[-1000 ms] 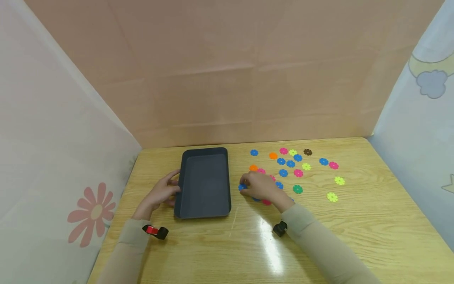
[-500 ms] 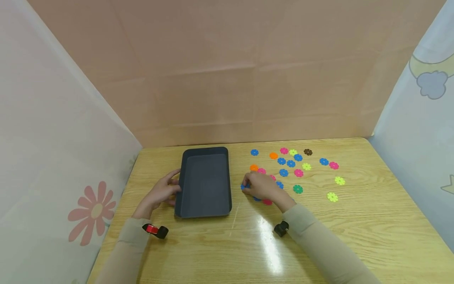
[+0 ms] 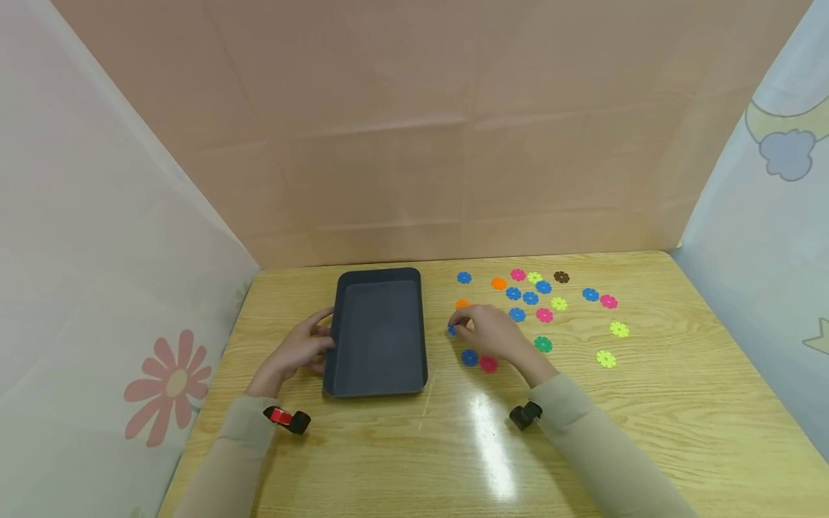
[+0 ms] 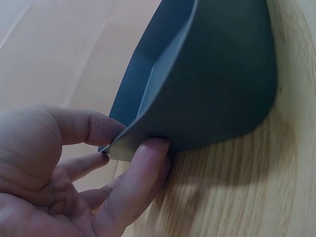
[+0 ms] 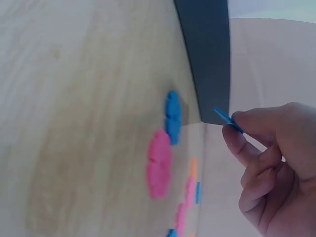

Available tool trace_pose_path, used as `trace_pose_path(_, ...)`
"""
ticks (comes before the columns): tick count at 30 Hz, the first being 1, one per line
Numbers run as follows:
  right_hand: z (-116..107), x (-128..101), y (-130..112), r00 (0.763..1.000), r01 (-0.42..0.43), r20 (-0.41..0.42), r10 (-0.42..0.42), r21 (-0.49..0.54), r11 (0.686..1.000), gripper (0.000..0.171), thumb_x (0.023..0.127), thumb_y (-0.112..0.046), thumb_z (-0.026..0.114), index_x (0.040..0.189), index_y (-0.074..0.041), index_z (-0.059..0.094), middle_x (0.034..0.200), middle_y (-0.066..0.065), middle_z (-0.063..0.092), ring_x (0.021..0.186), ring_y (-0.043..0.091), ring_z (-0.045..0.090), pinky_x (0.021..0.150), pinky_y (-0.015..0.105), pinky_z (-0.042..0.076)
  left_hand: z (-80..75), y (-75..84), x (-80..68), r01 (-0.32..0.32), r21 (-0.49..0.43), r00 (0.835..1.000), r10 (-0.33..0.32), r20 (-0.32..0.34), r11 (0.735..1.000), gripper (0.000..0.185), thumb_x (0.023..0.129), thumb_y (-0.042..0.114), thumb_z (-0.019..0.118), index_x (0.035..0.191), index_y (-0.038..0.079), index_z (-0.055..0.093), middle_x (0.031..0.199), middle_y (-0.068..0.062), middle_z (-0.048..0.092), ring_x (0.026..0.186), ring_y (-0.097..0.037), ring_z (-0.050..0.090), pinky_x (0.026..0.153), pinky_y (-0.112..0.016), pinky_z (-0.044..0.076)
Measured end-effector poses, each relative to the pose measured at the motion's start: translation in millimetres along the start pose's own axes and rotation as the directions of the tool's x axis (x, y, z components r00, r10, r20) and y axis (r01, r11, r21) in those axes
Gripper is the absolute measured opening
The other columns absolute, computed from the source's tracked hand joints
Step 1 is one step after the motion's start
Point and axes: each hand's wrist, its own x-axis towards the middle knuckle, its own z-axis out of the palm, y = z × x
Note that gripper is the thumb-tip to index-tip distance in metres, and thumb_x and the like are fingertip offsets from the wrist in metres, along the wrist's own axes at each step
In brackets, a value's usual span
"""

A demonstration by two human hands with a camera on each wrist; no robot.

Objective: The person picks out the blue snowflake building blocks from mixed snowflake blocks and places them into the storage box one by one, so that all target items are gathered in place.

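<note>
My left hand (image 3: 299, 352) grips the left rim of a dark grey baking tray (image 3: 382, 338). In the left wrist view one digit lies over the tray's rim while other fingertips (image 4: 154, 145) press its outer wall. My right hand (image 3: 495, 337) pinches a blue flower-shaped plastic disc (image 5: 228, 120) between thumb and index finger, held up off the table in the right wrist view. From the head view only a bit of this disc shows at the fingertips. Below that hand lie another blue disc (image 3: 469, 357) and a pink disc (image 3: 488, 365).
Several more discs in blue, pink, orange and yellow-green spread over the right half of the wooden table (image 3: 369, 453), with a green disc (image 3: 542, 344) and a brown disc (image 3: 561, 277) among them. A tan sheet (image 3: 401, 180) rises behind; patterned white panels flank both sides.
My right hand has raised the blue disc from the table and shifted slightly right and away from me. The tray, with my left hand on it, has slid slightly right.
</note>
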Motion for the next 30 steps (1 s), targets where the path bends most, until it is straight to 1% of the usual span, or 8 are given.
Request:
trace_pose_path(6,-7.9,-2.4,-6.6,0.998,0.043,-0.038,-0.042,0.018,0.999,0.011,0.101,-0.022,0.069,0.105,-0.019,0.078,0.093,-0.013,0.069,0.081,0.010,0.063,0.075,0.037,0.056,5.4,0.9,4.2,0.001,-0.012,1.000,-0.001,0.010,1.000,0.077,0.096,0.001,0.058,0.166,0.015,0.027,0.141,-0.032,0.047,0.101,-0.035,0.067,0.063,-0.049,0.064)
trace_pose_path(11,-9.1,-1.4,-20.3,0.996,0.084,-0.043,-0.082,0.056,0.995,0.012,0.101,-0.023,0.069,0.108,-0.019,0.078,0.097,-0.011,0.071,0.089,0.010,0.066,0.082,0.038,0.057,11.2,2.6,7.9,-0.002,-0.017,1.000,0.002,0.014,1.000,0.077,0.096,0.001,0.058,0.166,0.015,0.026,0.141,-0.033,0.048,0.101,-0.035,0.068,0.063,-0.049,0.064)
trace_pose_path(12,-8.6,-1.0,-23.1,0.996,0.083,-0.038,-0.080,0.066,0.994,0.013,0.101,-0.023,0.069,0.109,-0.019,0.078,0.098,-0.011,0.071,0.088,0.009,0.065,0.081,0.036,0.057,12.5,2.9,8.7,-0.001,-0.018,1.000,0.001,0.014,1.000,0.077,0.096,0.001,0.058,0.166,0.015,0.027,0.140,-0.032,0.048,0.102,-0.035,0.068,0.063,-0.049,0.064)
trace_pose_path(14,-7.4,-0.5,-28.9,0.997,0.073,-0.019,-0.072,0.097,0.993,0.013,0.101,-0.023,0.069,0.111,-0.019,0.078,0.100,-0.009,0.072,0.074,0.009,0.060,0.071,0.032,0.053,15.1,3.8,10.3,-0.004,-0.018,1.000,0.004,0.014,1.000,0.077,0.096,0.001,0.058,0.165,0.015,0.027,0.139,-0.032,0.049,0.102,-0.036,0.068,0.063,-0.048,0.064)
trace_pose_path(19,1.4,2.3,-40.9,0.997,0.058,0.031,-0.064,0.188,0.981,0.012,0.101,-0.021,0.070,0.110,-0.020,0.077,0.101,-0.009,0.071,0.053,0.012,0.040,0.050,0.027,0.038,20.7,5.3,12.9,-0.005,-0.009,1.000,0.006,0.015,1.000,0.076,0.097,0.002,0.058,0.165,0.015,0.028,0.137,-0.031,0.050,0.103,-0.035,0.067,0.063,-0.046,0.064)
trace_pose_path(21,8.0,4.9,-44.8,0.995,0.081,0.038,-0.091,0.209,0.975,0.011,0.100,-0.020,0.070,0.109,-0.019,0.077,0.099,-0.009,0.072,0.055,0.011,0.044,0.050,0.026,0.039,22.2,5.6,13.3,-0.005,-0.005,1.000,0.005,0.015,1.000,0.076,0.097,0.002,0.059,0.165,0.015,0.028,0.137,-0.030,0.049,0.102,-0.035,0.066,0.063,-0.046,0.064)
trace_pose_path(26,26.4,12.4,-56.2,0.987,0.134,0.061,-0.151,0.223,0.966,0.011,0.099,-0.017,0.071,0.109,-0.017,0.077,0.097,-0.010,0.072,0.075,0.009,0.060,0.067,0.028,0.051,23.9,7.5,13.1,-0.006,-0.006,1.000,0.006,0.009,1.000,0.076,0.097,0.002,0.059,0.165,0.016,0.028,0.137,-0.029,0.049,0.101,-0.034,0.066,0.063,-0.046,0.064)
trace_pose_path(30,39.8,17.8,-66.0,0.980,0.150,0.091,-0.177,0.243,0.958,0.012,0.100,-0.017,0.071,0.109,-0.016,0.077,0.097,-0.010,0.072,0.089,0.011,0.065,0.078,0.031,0.055,23.7,8.7,12.1,-0.022,-0.015,1.000,0.022,0.019,1.000,0.076,0.098,0.002,0.058,0.166,0.013,0.026,0.139,-0.032,0.047,0.103,-0.037,0.066,0.063,-0.048,0.064)
